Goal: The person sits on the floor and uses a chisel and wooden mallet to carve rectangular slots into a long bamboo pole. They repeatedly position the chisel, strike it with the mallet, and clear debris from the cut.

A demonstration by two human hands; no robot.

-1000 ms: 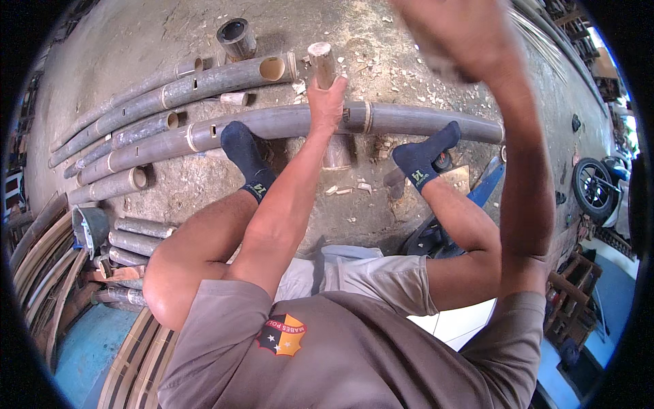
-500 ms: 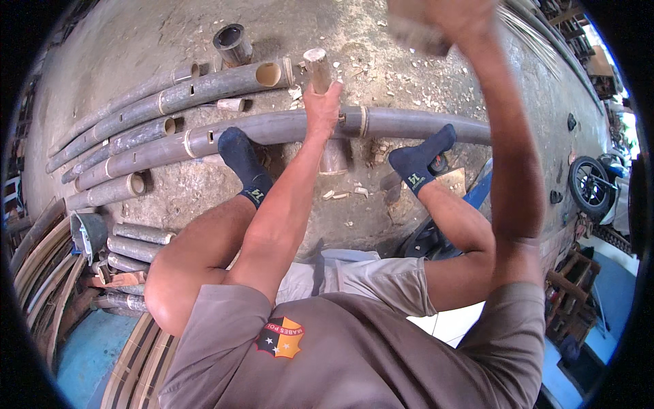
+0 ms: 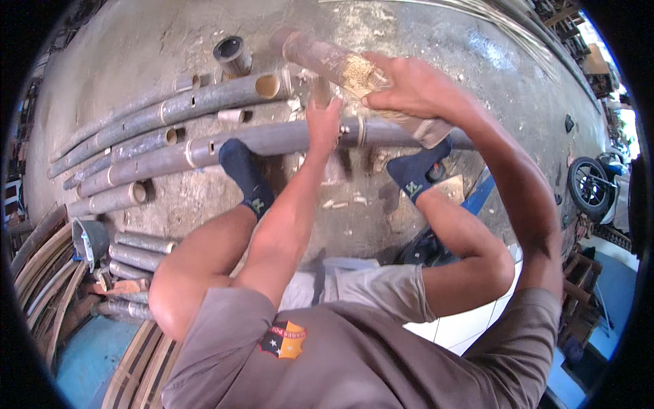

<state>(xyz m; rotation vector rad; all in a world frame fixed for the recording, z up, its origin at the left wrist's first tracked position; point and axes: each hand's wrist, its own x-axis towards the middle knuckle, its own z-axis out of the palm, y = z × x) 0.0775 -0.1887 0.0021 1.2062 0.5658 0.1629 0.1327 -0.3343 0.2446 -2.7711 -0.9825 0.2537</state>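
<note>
A long bamboo pole (image 3: pixel 272 138) lies across the floor in front of me, with my left sock (image 3: pixel 242 167) and right sock (image 3: pixel 422 167) against it. My left hand (image 3: pixel 323 124) is wrapped round the wooden handle of a chisel (image 3: pixel 321 93), held upright over the pole. Its lower end is hidden by the hand. In my right hand (image 3: pixel 417 88) is a thick cylindrical wooden mallet (image 3: pixel 323 58), worn pale and frayed near the grip. The mallet's head lies over the handle's top, blurred by motion; whether they touch, I cannot tell.
More bamboo poles (image 3: pixel 170 102) with small cut slots lie to the left, near a dark cylindrical container (image 3: pixel 231 56). Short bamboo pieces (image 3: pixel 136 255) and a grey bucket (image 3: pixel 90 238) sit at lower left. Wood chips (image 3: pixel 344 202) litter the floor. A wheel (image 3: pixel 590 189) stands far right.
My right hand has swung the mallet down and left from high on the right, bringing it over the chisel. My left hand stays in nearly the same place.
</note>
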